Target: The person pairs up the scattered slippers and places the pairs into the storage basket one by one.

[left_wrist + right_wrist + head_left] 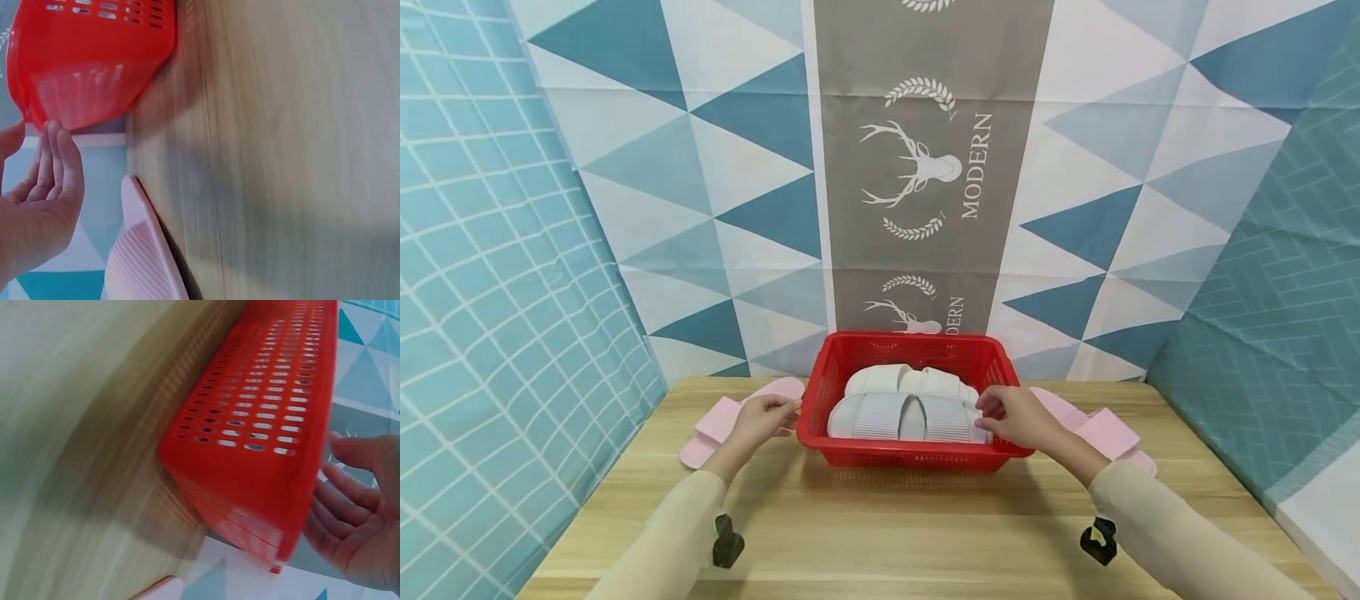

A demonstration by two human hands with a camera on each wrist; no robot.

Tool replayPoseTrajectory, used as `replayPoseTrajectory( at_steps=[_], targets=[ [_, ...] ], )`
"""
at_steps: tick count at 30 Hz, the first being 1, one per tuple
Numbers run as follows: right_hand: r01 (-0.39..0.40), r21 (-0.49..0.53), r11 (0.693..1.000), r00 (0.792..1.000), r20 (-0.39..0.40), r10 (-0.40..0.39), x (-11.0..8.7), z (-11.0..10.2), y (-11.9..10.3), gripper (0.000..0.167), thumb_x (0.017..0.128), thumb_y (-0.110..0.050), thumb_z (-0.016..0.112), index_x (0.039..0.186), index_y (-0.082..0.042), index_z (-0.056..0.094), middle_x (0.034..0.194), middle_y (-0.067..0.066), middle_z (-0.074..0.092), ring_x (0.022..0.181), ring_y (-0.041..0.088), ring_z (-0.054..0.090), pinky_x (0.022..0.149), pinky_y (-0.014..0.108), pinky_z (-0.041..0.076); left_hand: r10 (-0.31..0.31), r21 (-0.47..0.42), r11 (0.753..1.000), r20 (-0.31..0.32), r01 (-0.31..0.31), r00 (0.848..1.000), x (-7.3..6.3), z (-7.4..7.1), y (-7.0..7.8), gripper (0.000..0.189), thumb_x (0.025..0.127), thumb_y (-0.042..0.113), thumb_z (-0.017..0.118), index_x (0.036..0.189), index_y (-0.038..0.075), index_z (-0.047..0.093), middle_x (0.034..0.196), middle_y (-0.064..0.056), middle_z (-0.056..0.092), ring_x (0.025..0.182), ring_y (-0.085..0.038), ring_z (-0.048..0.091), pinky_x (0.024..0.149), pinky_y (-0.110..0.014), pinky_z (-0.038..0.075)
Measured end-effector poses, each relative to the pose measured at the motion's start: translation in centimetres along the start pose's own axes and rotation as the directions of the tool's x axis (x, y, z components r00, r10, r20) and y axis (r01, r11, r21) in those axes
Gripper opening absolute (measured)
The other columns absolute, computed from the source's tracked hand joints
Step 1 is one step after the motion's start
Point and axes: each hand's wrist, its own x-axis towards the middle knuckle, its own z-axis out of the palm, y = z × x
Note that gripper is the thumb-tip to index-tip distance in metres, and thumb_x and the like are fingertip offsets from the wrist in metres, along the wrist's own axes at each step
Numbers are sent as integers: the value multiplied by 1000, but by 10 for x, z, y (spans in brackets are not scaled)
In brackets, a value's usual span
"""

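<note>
Tabletop (880, 533), red basket (917, 457) lengthwise left-to-right

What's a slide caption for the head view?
White slippers in a red basket between pink slippers, left hand and right hand at either end.

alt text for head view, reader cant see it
A red basket of white slippers sits on a wooden table, a person's left hand at its left edge and right hand at its right. One pink slipper lies left of it, another right; patterned wall behind.
</note>
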Motion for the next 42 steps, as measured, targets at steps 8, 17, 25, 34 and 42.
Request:
replayPoseTrajectory(
  at_steps=[8, 17, 25, 34, 42],
  targets=[
    [82, -43, 996, 987, -134, -87, -16, -1, 7, 28, 78, -14, 78, 103, -7, 67, 91, 7, 73, 79, 15, 67, 67, 32, 61, 222, 423, 891, -94, -163, 971, -9, -20, -4, 20, 90, 19, 65, 95, 0, 66, 90, -17, 71, 82, -24, 68, 74, -33, 56],
    [50, -37, 998, 981, -185, -56, -26, -18, 16, 29, 79, -17, 77, 105, -8, 67, 96, 9, 71, 82, 18, 65, 64, 27, 59, 291, 675, 725, -125, -134, 949, -1, -38, -15, 39, 86, 24, 66, 111, -5, 61, 112, -27, 63, 105, -42, 59, 88, -54, 49],
    [-23, -55, 998, 973, -229, 10, -31, -33, 43, 29, 86, -18, 70, 109, -3, 65, 102, 14, 71, 90, 26, 65, 72, 36, 58, 281, 738, 669, -148, -83, 948, -1, -45, -32, 58, 83, 31, 70, 116, -13, 53, 114, -33, 54, 109, -47, 49, 93, -58, 42],
    [-22, -105, 994, 965, -261, -6, -32, -43, 106, 21, 87, -11, 67, 101, 5, 64, 95, 22, 69, 85, 35, 66, 73, 48, 57, 211, 748, 663, -159, -22, 964, 0, -49, -43, 67, 81, 35, 70, 121, -14, 46, 119, -36, 50, 111, -49, 46, 94, -59, 42],
    [-191, -119, 974, 971, -167, 170, -44, -46, 143, 46, 86, -23, 69, 113, 12, 59, 110, 34, 62, 98, 47, 60, 80, 55, 53, 173, 744, 668, -146, -7, 974, 1, -51, -45, 74, 77, 28, 72, 128, -16, 40, 128, -40, 44, 119, -53, 41, 100, -63, 38]
  ],
)
